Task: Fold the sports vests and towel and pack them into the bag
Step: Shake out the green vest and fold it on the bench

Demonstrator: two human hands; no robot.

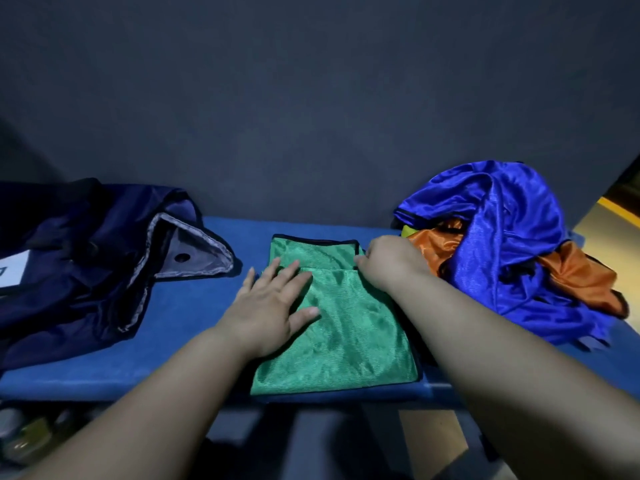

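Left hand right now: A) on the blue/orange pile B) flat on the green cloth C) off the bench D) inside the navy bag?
B: the left hand lies with straight fingers flat on the green cloth, while the right hand pinches the cloth's folded edge.

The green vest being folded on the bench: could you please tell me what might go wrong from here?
1. The green vest reaches the bench front edge; the shiny fabric might slide off once the flat left hand lifts.
2. The right hand pinches the fold right beside the loose vest pile; its forearm could drag that pile.
3. The bag mouth looks slumped, so packing may undo the fold.
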